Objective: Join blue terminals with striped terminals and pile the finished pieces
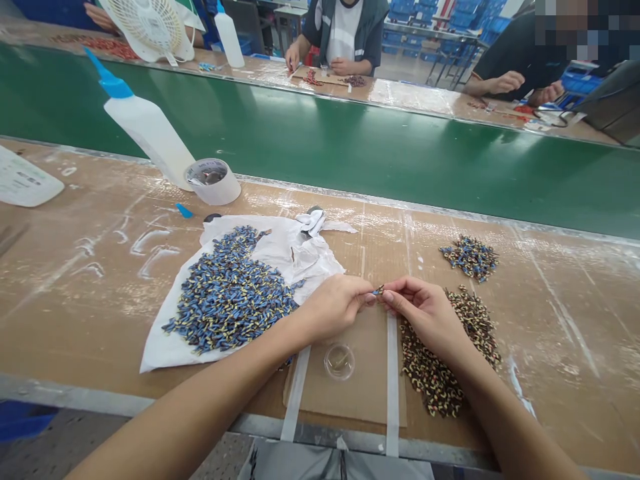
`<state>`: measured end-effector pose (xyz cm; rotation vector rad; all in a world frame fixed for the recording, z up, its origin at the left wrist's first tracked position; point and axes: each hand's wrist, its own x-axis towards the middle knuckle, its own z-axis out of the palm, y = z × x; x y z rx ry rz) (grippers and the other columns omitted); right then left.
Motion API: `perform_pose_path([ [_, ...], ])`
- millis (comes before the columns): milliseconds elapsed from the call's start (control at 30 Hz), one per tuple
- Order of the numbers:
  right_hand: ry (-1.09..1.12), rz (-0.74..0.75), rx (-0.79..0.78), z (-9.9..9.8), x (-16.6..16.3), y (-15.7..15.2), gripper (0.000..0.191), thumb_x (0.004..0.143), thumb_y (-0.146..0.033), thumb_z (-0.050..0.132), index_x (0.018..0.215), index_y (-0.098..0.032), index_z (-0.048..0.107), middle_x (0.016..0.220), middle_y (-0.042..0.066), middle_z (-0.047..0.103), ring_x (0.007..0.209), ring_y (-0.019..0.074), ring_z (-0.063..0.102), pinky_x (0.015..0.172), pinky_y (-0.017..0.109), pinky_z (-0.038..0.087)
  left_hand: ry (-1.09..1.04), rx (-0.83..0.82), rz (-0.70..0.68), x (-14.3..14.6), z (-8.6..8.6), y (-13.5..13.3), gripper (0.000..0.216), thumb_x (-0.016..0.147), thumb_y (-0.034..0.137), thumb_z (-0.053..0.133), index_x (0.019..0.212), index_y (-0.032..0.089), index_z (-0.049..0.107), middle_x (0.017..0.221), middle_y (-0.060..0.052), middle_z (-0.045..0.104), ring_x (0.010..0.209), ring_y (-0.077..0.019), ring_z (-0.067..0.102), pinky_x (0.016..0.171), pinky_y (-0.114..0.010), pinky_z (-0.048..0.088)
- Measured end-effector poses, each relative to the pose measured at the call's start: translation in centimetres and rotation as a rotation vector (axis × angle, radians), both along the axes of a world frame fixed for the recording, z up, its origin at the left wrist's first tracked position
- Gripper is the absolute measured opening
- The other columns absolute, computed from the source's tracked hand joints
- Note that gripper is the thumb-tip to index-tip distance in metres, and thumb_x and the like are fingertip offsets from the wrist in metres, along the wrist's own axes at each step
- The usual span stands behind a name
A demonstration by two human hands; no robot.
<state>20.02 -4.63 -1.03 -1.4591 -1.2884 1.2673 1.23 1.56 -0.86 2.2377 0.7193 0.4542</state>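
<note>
My left hand (345, 300) pinches a small blue piece (375, 292) just above the cardboard sheet. Opposite it, my right hand (420, 303) has thumb and forefinger closed on a tiny dark and yellowish piece (381, 289), and the two pieces meet or nearly meet. A pile of blue and yellow pieces (235, 300) lies on a white cloth (160, 347) to the left. Partly behind my right hand is a heap of dark and cream curved pieces (435, 380). Below my hands a small clear round dish (339, 362) rests on the cardboard (360, 400).
A smaller heap of mixed pieces (470, 258) lies at the right. Farther left stand a white squeeze bottle (145, 127), a tape roll (215, 183) and a blue cap (184, 211). Beyond the green belt (310, 133), other people work at a table with a fan (145, 27).
</note>
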Motion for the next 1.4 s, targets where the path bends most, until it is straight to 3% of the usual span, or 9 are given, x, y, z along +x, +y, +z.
perform_pose_path([
  [300,0.068,0.047,0.003,-0.5,-0.3,-0.2,0.018,0.090,-0.035,0.061,0.085,-0.018,0.060,0.075,0.002,0.069,0.068,0.0119,0.063,0.061,0.023,0.049,0.021,0.001,-0.035,0.0,-0.5,0.1,0.019,0.090,0.011,0.045,0.080,0.015,0.061,0.077,-0.002,0.064,0.072,-0.0149,0.056,0.064,-0.025,0.034],
  [767,-0.088,0.150,0.134,-0.7,-0.8,-0.5,0.017,0.093,-0.027,0.053,0.077,-0.020,0.050,0.068,0.001,0.061,0.065,0.0143,0.059,0.062,0.027,0.048,0.093,0.066,-0.039,0.1,-1.0,0.0,0.023,0.076,0.008,0.046,0.079,0.017,0.066,0.072,-0.003,0.066,0.068,-0.0172,0.059,0.061,-0.026,0.036],
  [1400,-0.236,0.208,0.188,-0.6,-0.8,-0.5,0.017,0.093,-0.026,0.049,0.077,-0.021,0.051,0.070,0.002,0.064,0.066,0.0166,0.062,0.062,0.028,0.048,0.123,0.046,-0.113,-0.4,-0.4,0.2,0.018,0.077,0.008,0.048,0.077,0.015,0.064,0.071,-0.003,0.065,0.066,-0.0163,0.059,0.061,-0.025,0.035],
])
